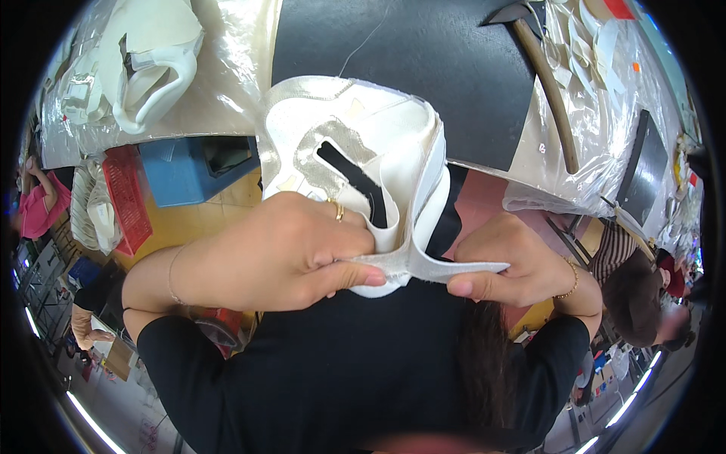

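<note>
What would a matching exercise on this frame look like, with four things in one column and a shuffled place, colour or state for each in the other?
Things
1. Hammer
2. White shoe upper
3. Bin
4. Slotted basket

Descriptions
A. Red, at the left of the picture
B. Lying on the bench at the upper right
C. Blue, below the bench's near edge
D. Held by the left hand and the right hand

Right pairs: 1-B; 2-D; 3-C; 4-A
</note>
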A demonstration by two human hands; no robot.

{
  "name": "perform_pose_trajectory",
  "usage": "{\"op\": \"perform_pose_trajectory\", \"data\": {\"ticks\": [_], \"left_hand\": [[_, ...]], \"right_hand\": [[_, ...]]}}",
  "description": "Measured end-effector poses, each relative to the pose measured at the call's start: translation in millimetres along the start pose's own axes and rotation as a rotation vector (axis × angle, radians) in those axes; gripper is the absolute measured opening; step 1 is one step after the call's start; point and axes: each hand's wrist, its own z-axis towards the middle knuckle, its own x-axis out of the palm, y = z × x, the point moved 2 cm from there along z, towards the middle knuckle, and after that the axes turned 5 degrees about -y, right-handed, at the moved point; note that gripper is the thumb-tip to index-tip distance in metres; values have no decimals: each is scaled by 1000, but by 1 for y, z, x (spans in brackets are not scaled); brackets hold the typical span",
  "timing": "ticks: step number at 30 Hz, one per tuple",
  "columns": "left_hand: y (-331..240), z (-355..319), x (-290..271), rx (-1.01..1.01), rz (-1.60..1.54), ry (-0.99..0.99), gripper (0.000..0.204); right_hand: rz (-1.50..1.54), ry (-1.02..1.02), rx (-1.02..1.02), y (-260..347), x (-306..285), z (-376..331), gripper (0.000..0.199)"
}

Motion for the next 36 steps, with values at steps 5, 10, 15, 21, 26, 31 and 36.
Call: {"op": "perform_pose_trajectory", "data": {"ticks": [5,10,15,21,26,31,36], "left_hand": [[-4,-1,2,67,31,5,27],[-11,-3,0,53,73,51,21],[-17,-5,0,64,84,82,19],[-23,-5,-1,77,124,117,19],[-28,1,-4,86,169,112,20],[-23,24,-20,106,378,-70,24],[-17,38,-23,97,638,-255,28]], "right_hand": [[-87,18,-86,5,-3,-3,40],[-116,22,-116,8,-4,-9,36],[-182,19,-156,8,-6,-16,37],[-283,1,-213,7,-8,-24,42],[-420,-8,-286,14,-13,-26,39],[-422,-157,-165,16,-36,-9,33],[-451,-287,-118,20,-35,3,34]]}}
